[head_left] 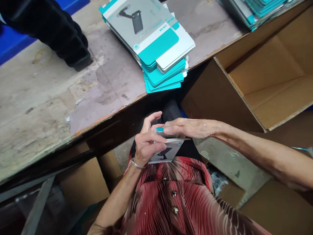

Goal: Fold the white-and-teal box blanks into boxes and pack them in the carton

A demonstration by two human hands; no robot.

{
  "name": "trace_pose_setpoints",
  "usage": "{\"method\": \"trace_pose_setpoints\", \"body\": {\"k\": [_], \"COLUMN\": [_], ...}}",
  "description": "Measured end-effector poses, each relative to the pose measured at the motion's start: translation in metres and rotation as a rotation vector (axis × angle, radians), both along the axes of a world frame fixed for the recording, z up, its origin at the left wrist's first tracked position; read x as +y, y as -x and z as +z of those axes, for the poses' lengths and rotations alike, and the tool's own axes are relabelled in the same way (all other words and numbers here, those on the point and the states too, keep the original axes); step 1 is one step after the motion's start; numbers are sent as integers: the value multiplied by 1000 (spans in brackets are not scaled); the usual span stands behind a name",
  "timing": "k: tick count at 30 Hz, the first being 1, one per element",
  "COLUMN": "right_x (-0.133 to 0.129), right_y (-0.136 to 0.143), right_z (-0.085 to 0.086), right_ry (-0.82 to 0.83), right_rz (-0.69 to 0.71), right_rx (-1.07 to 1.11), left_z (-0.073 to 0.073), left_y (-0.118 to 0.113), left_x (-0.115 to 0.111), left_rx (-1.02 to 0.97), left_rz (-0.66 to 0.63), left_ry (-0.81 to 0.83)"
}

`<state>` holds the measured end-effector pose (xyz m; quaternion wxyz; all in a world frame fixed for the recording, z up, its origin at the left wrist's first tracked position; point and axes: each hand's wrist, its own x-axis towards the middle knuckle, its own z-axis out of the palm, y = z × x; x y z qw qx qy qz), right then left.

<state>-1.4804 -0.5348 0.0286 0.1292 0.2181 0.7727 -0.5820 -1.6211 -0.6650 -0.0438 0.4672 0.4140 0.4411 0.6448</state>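
In front of my lap is a small printed carton (174, 150), grey and white with a dark device pictured on its face. My left hand (148, 143) grips it from the left, thumb on the printed face and some fingers over the top; the index finger is raised. From the right, my right hand (182, 127) reaches across the carton's top, its fingers pressed together by a teal-tipped flap (159, 130). The fingers hide part of the carton's top. Beyond my hands, a stack of flattened cartons (156, 42) in grey, white and teal lies on the worktable.
The worn worktable (97, 88) has a chipped front edge. A large open cardboard box (266, 71) stands to the right. More teal cartons (264, 9) lie at the far right. A dark ribbed sleeve (56, 32) rests at the upper left, near a blue surface (14, 47).
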Motion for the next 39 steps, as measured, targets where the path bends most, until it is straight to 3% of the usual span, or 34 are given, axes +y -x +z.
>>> {"method": "trace_pose_setpoints", "body": {"k": [3,8,11,13,16,18,21,24,28,31,34,37,39], "right_x": [-1,-13,-22,-26,-32,-32,-25,-14,-12,-13,-9,-6,-8], "right_y": [5,10,9,8,4,-2,-17,-33,-42,-38,-33,-23,-15], "right_z": [1,-23,-39,-44,-40,-33,-25,-25,-36,-38,-31,-30,-36], "right_ry": [-94,-456,-661,-708,-657,-563,-326,-122,-290,-443,-439,-397,-390], "right_rz": [265,413,335,269,194,153,118,106,73,132,227,273,233], "right_rx": [-59,46,54,44,83,130,200,223,301,347,298,274,297], "left_z": [6,21,25,28,38,49,62,67,65,64,64,63,61], "left_y": [5,11,14,19,27,31,33,36,37,35,32,31,31], "left_x": [-7,-17,-15,-10,2,8,13,14,20,28,35,36,32], "left_rx": [-17,-19,-124,-140,80,304,589,765,903,1011,1151,1189,1185], "left_rz": [-100,-195,-71,-65,-208,-291,-378,-430,-474,-609,-700,-693,-658], "left_ry": [5,47,221,413,635,658,547,409,357,299,85,-112,-160]}}
